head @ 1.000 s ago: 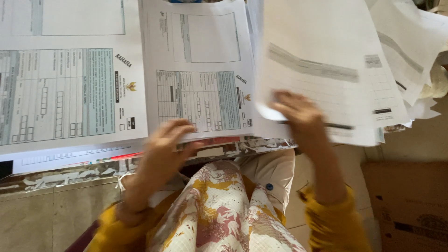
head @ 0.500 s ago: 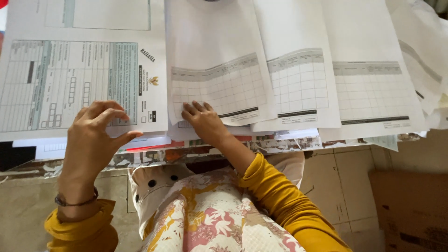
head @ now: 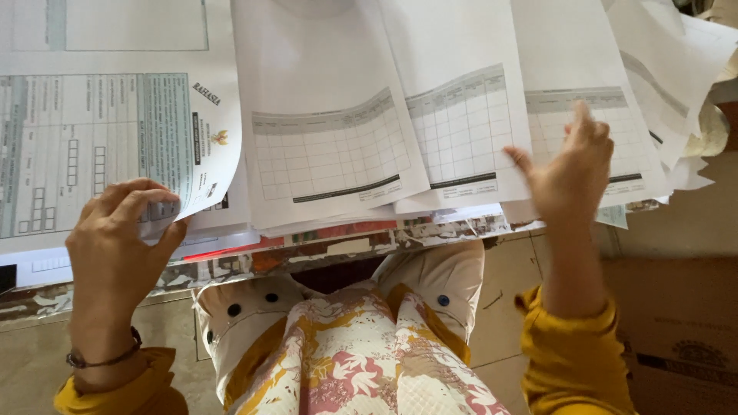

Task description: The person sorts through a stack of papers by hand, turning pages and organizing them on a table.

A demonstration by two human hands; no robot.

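A brown cardboard box (head: 676, 338) with dark printing sits on the floor at lower right, beside the table's edge (head: 330, 250).

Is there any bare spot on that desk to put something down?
Hardly: overlapping grid forms and the green form cover the top. Only the worn table edge shows, between the left hand and right hand.

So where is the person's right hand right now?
In the head view it is on the right: the right hand rests on the rightmost grid sheet, near the table edge.
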